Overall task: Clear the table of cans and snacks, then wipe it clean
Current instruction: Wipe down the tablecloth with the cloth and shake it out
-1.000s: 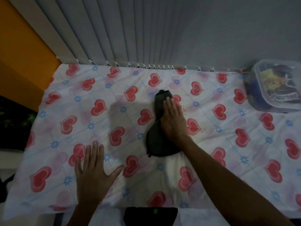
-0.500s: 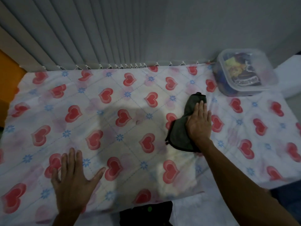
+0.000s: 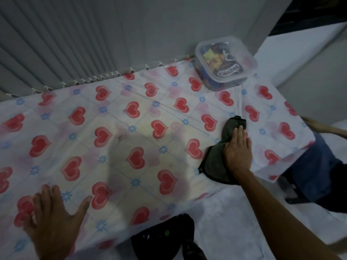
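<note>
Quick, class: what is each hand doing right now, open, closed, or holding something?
Left hand: open, flat on the tablecloth, holding nothing.
Right hand: open, pressed flat on the cloth, not gripping it.

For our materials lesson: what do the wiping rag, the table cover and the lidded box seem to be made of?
Rag: dark soft fabric, matte; it bunches under the right hand.
Table cover: thin printed cloth, probably; it creases and drapes.
Lidded box: clear, slightly cloudy plastic; its contents show through.
</note>
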Demonstrator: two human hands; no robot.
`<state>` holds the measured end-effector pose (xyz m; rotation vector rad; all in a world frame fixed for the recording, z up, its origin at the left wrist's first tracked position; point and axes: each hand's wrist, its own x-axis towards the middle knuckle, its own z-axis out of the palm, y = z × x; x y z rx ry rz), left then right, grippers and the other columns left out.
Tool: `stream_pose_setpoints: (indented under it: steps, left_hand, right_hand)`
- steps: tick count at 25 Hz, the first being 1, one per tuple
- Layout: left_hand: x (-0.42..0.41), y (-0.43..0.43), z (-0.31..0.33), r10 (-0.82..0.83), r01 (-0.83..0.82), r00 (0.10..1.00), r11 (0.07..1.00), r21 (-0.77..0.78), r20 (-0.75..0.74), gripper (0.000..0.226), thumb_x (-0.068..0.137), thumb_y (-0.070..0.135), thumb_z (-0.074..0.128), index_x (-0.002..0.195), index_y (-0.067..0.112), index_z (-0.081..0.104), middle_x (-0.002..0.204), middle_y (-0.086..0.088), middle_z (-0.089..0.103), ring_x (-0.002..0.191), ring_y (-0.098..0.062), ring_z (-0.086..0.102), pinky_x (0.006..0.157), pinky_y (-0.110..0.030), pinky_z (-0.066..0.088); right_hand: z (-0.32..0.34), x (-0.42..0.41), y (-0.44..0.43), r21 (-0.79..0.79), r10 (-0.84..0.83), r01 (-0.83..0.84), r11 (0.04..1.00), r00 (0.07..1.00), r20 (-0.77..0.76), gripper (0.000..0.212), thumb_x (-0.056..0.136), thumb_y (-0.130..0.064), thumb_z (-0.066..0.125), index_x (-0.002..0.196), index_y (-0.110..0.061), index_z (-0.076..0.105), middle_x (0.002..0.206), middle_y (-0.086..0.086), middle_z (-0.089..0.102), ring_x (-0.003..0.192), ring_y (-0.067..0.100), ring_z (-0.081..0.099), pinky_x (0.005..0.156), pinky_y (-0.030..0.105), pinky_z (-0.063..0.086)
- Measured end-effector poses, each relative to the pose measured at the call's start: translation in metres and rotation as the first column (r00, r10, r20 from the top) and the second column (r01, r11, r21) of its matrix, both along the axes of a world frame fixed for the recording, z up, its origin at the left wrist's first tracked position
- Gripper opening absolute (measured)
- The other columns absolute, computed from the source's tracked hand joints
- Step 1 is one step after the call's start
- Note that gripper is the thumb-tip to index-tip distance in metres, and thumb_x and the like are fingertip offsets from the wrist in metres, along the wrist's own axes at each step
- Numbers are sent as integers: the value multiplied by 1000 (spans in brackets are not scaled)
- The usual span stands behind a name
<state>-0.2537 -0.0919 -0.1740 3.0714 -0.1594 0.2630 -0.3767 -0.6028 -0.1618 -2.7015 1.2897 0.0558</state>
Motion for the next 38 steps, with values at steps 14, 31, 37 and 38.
stream_pose_setpoints:
  steps: [14, 31, 37, 38]
  left_hand:
    - [0, -1, 8, 66, -80, 967, 996, -48, -246, 112, 78, 93, 23, 156, 12, 26, 167, -14, 22, 154, -36, 20, 113, -71, 27]
    - [0, 10, 0, 35, -41, 969, 999, -16, -246, 103, 86, 85, 20, 163, 18, 12, 172, -8, 9, 159, -30, 10, 122, -62, 14]
    - [2, 11, -3, 30, -28, 969, 1000, 11, -245, 100, 84, 76, 31, 163, 16, 13, 172, -8, 9, 158, -31, 12, 121, -65, 16]
    - [1, 10, -2, 33, -30, 968, 999, 18, -249, 102, 85, 80, 29, 163, 16, 13, 172, -9, 10, 158, -31, 13, 120, -64, 16]
  right_hand:
    - [46, -70, 39, 79, -114, 102, 992, 977, 179, 54, 102, -8, 42, 154, -9, 27, 160, 17, 31, 140, 39, 42, 110, 55, 43]
    - [58, 95, 345, 68, 695, -819, 570, 524, 492, 59, 96, -16, 56, 151, -10, 37, 162, 15, 29, 152, 33, 22, 122, 51, 24]
    - [-13, 137, 371, -33, 917, -928, 371, 360, 170, 63, 99, -33, 49, 153, -8, 30, 164, 14, 22, 154, 34, 10, 125, 49, 16]
    - [-13, 148, 364, -56, 911, -919, 389, 375, 174, 64, 99, -31, 50, 154, -8, 29, 164, 14, 22, 154, 35, 11, 125, 49, 15]
